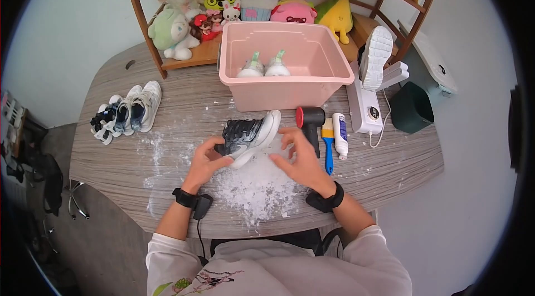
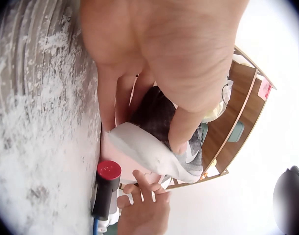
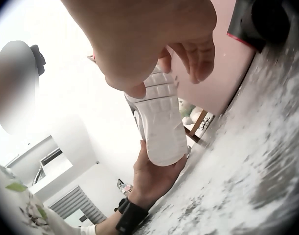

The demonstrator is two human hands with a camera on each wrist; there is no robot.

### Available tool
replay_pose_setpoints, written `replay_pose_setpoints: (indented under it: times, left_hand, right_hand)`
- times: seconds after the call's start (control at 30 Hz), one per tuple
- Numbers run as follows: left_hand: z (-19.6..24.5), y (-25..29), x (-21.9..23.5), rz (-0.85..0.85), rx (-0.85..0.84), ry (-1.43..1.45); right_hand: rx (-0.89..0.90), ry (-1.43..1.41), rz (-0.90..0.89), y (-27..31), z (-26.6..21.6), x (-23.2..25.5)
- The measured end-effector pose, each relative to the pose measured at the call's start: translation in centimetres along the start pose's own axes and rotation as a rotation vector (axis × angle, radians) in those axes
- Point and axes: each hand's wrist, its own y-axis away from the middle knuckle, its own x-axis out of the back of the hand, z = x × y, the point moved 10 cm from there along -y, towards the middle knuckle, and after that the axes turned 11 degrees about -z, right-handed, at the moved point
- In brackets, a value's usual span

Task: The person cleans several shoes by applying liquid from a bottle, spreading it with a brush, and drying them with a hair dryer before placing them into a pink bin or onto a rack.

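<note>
A black and grey sneaker (image 1: pixel 243 131) with a white sole is held up over the table, tilted with its toe to the upper right. My left hand (image 1: pixel 205 163) grips it at the heel, thumb on one side and fingers on the other. The right wrist view shows its ridged white sole (image 3: pixel 164 117). Near the toe, my right hand (image 1: pixel 305 162) hovers with fingers spread and loosely bent, holding nothing. White powder and crumbs (image 1: pixel 253 190) lie thickly on the table below the shoe.
A pink bin (image 1: pixel 284 95) with two light shoes inside stands behind. To the right are a black-and-red dryer (image 1: pixel 312 123), a blue-handled brush (image 1: pixel 328 148), a white tube (image 1: pixel 340 137), a white device (image 1: pixel 365 109) bearing a shoe, and a dark green bin (image 1: pixel 412 107). Several shoes (image 1: pixel 146 106) stand left.
</note>
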Motion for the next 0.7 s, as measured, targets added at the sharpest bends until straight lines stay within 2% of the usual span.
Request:
replay_pose_setpoints:
  times: [0.07,0.1,0.2,0.33,0.37,0.43,0.47,0.53,0.63,0.7]
  left_hand:
    - [0.0,0.2,0.0,-0.008,0.007,0.009]
    - [-0.5,0.1,-0.3,-0.063,0.028,-0.016]
    - [-1.2,-0.1,-0.6,-0.144,0.059,-0.038]
    - [-0.3,0.2,-1.7,-0.211,0.119,0.018]
    - [-0.4,0.2,-1.9,-0.210,0.117,0.020]
    - [0.0,0.2,-3.0,-0.281,0.044,0.270]
    - [-0.6,0.0,-2.9,-0.281,0.043,0.271]
    - [-0.2,-0.4,-1.5,-0.186,-0.098,0.241]
    - [-0.1,-0.4,-1.0,-0.217,-0.077,0.323]
    - [0.2,-0.4,-0.8,-0.214,-0.090,0.300]
  right_hand:
    - [-0.057,-0.153,-0.149,-0.5,-0.5,-2.8]
    - [-0.184,-0.129,-0.242,-0.4,0.4,-4.3]
    - [-0.209,-0.274,-0.168,-0.5,1.4,-5.6]
    - [-0.171,-0.325,-0.119,-0.4,1.6,-6.1]
    - [-0.196,-0.306,-0.147,-0.2,1.6,-6.2]
    - [-0.220,-0.286,-0.174,0.1,1.4,-6.4]
    - [-0.186,-0.209,-0.205,0.2,0.8,-6.5]
    - [-0.151,-0.130,-0.234,0.2,-0.1,-6.6]
    - [-0.161,-0.019,-0.252,0.1,-1.1,-6.3]
    - [-0.095,0.075,-0.256,-0.1,-2.2,-6.3]
